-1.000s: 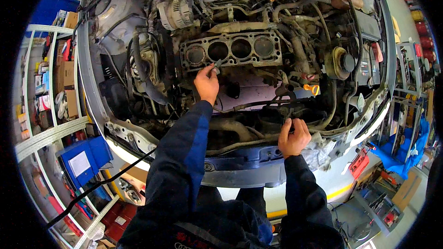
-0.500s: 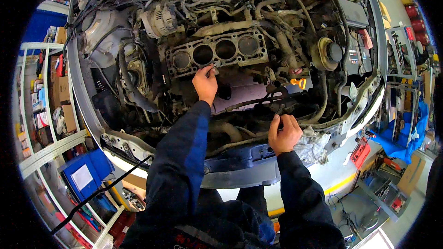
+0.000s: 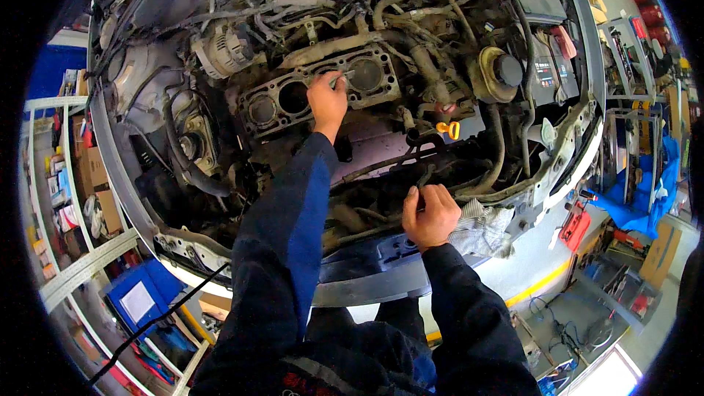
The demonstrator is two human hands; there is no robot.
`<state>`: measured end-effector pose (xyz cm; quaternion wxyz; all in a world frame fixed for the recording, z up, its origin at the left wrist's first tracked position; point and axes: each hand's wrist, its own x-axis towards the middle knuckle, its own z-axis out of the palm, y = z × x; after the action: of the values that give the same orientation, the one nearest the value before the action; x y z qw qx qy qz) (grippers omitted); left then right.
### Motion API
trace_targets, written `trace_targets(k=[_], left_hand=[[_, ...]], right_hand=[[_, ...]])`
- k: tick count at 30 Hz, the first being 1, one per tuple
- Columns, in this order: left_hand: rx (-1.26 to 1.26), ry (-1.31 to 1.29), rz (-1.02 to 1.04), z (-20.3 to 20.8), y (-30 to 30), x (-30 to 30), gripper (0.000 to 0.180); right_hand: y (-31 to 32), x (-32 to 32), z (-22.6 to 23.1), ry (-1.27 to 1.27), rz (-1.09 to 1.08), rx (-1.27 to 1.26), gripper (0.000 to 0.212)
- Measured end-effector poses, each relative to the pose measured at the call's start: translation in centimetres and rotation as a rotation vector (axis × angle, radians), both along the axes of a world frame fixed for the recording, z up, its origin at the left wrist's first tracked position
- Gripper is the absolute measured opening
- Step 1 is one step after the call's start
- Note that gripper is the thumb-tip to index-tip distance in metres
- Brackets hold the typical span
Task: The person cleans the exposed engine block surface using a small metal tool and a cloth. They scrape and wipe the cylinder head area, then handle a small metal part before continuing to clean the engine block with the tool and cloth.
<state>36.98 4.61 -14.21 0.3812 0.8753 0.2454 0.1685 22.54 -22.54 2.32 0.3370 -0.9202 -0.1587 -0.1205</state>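
In the open engine bay lies an engine block (image 3: 253, 123) with its cylinders open on top. My left hand (image 3: 328, 103) reaches over the block, fingers closed around a small, thin, light-coloured piece (image 3: 346, 75). That piece sits near the far-right cylinder (image 3: 366, 75); its kind is too small to make out. My fingers partly cover the cylinder beside it. At the front edge of the bay my right hand (image 3: 431, 216) is closed, and whatever it holds, if anything, is hidden. A striped cloth (image 3: 480, 229) lies just right of it.
A yellow dipstick handle (image 3: 448, 130) stands right of the block. Further right are a round black-capped reservoir (image 3: 507, 71) and a battery (image 3: 551, 73). An alternator (image 3: 222, 53) sits at the back left. Shelves (image 3: 88, 268) line the left; a red case (image 3: 575, 226) is lower right.
My left hand has moved from the block's near edge up over its top face, towards the far-right cylinder. The whole view has shifted slightly; my right hand stays at the front edge.
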Motion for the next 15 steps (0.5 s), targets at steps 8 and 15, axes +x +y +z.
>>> trace_targets(k=[8,15], left_hand=[[0.032,-0.043,-0.130,0.7,-0.2,1.6,0.013],[0.101,-0.015,-0.308,1.1,-0.7,2.6,0.012]], right_hand=[[-0.3,0.2,0.0,0.006,-0.003,-0.012,0.033],[-0.3,0.2,-0.1,0.008,0.003,-0.025,0.033]])
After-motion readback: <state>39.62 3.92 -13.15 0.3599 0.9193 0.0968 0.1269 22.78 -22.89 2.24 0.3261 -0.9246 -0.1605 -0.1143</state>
